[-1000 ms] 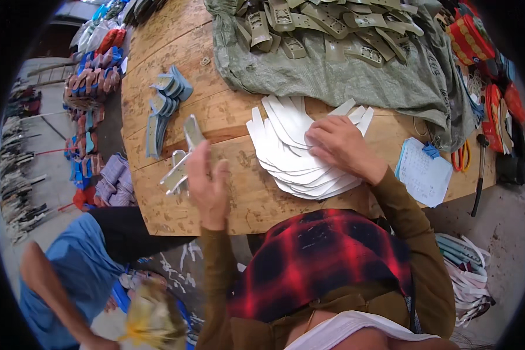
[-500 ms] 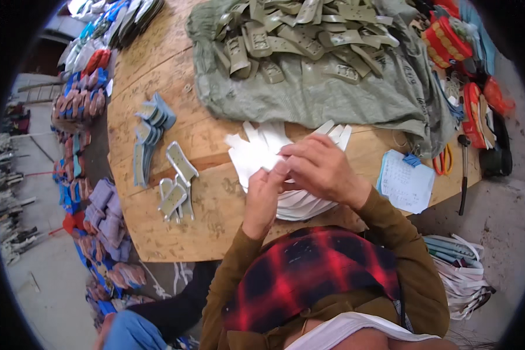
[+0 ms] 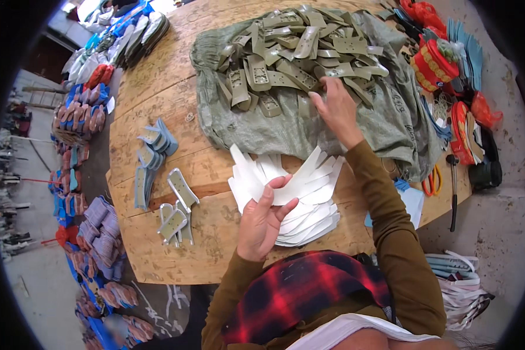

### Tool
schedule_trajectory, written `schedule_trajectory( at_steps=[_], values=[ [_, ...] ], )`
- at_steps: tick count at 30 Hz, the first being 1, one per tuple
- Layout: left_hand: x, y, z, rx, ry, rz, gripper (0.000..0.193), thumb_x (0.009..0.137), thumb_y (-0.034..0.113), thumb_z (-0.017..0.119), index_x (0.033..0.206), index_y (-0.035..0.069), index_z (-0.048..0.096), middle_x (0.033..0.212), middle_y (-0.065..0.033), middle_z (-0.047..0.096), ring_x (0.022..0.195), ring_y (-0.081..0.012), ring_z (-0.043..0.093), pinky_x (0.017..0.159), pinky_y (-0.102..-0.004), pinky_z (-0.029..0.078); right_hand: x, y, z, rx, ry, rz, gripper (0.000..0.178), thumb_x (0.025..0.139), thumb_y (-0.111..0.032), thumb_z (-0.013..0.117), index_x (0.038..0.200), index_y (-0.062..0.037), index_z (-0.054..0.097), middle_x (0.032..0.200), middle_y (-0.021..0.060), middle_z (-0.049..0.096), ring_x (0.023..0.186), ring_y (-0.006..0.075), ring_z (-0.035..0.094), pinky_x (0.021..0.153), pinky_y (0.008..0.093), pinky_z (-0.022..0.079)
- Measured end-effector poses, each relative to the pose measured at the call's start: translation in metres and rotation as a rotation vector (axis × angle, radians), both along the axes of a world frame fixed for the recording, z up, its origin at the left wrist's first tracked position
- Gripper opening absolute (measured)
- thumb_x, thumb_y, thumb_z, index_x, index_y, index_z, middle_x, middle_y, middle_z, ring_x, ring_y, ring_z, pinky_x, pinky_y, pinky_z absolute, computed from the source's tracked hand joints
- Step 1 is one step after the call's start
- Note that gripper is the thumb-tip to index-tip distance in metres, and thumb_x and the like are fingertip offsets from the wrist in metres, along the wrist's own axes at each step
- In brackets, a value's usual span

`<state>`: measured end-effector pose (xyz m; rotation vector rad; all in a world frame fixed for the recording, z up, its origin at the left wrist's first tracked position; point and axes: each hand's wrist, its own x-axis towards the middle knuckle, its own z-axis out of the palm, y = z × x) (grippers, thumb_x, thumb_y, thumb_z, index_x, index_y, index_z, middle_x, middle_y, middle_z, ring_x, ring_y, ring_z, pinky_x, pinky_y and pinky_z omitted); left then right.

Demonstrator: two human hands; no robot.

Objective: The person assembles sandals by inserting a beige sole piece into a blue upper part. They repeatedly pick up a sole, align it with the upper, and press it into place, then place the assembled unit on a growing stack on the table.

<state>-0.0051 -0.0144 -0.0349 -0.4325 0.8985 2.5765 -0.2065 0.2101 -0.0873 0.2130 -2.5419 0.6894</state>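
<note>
My left hand (image 3: 260, 226) is closed on a white strap piece (image 3: 300, 182), pinched between thumb and fingers above a fanned stack of white strap pieces (image 3: 309, 224) on the table. My right hand (image 3: 339, 112) is stretched out to the far heap of olive-green curved strap pieces (image 3: 297, 44). Its thumb and fingers are apart at the heap's near edge, and the fingertips reach the pieces there. This heap lies on a grey-green woven sack (image 3: 254, 128).
Blue-grey curved pieces (image 3: 150, 157) and olive pieces with pale edging (image 3: 181, 192) lie on the wooden table (image 3: 216, 256) at left. Paper (image 3: 413, 204), orange-handled scissors (image 3: 431, 179) and a hammer (image 3: 453, 192) are at right. Bundled shoe parts (image 3: 102, 227) line the left side.
My hands were together over the white stack; now they are apart. The right hand has moved forward to the olive heap, while the left stays over the stack with a white piece.
</note>
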Motion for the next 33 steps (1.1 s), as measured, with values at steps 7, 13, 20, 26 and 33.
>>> schedule_trajectory(
  at_steps=[7,13,20,26,33],
  values=[
    [0.003,-0.003,-0.010,0.021,0.034,0.044,0.039,0.103,0.022,0.048,0.128,-0.008,0.047,0.135,-0.0226,0.051,0.124,-0.0265,0.054,0.108,-0.0370,0.048,-0.028,-0.010,-0.007,0.260,-0.027,0.011,0.043,0.083,-0.028,0.071,0.114,-0.0041,0.055,0.106,0.0145,0.059,0.098,0.0337,0.061,0.079,0.0431,0.051],
    [0.005,-0.010,-0.002,0.204,-0.033,0.090,0.045,0.104,0.026,0.045,0.130,-0.010,0.043,0.135,-0.0254,0.050,0.127,-0.0299,0.051,0.111,-0.0407,0.044,-0.007,0.007,-0.002,0.337,-0.125,0.049,0.033,0.080,-0.026,0.069,0.097,-0.0020,0.055,0.100,0.0156,0.058,0.087,0.0358,0.064,0.073,0.0440,0.053],
    [0.005,-0.007,-0.001,0.289,-0.059,0.099,0.039,0.106,0.021,0.036,0.137,-0.004,0.038,0.138,-0.0247,0.046,0.133,-0.0303,0.044,0.115,-0.0428,0.038,0.055,0.073,-0.026,-1.313,-0.673,0.359,0.031,0.092,-0.011,0.050,0.118,0.0024,0.060,0.103,0.0151,0.068,0.081,0.0165,0.066,0.065,0.0273,0.049],
    [0.006,-0.005,-0.003,0.361,-0.101,0.089,0.042,0.107,0.023,0.034,0.142,0.000,0.034,0.144,-0.0269,0.040,0.137,-0.0341,0.040,0.117,-0.0446,0.035,0.146,0.028,0.039,-1.304,-0.600,0.377,0.038,0.092,-0.016,0.054,0.122,0.0068,0.054,0.111,0.0194,0.063,0.080,0.0191,0.064,0.064,0.0278,0.049],
    [0.007,0.008,-0.004,0.342,-0.115,0.074,0.043,0.107,0.025,0.035,0.143,0.002,0.033,0.145,-0.0248,0.040,0.136,-0.0333,0.041,0.117,-0.0452,0.036,0.182,0.001,0.073,-1.385,-0.624,0.434,0.028,0.096,-0.010,0.051,0.117,0.0080,0.057,0.105,0.0186,0.067,0.082,0.0220,0.067,0.063,0.0316,0.052]
  ],
)
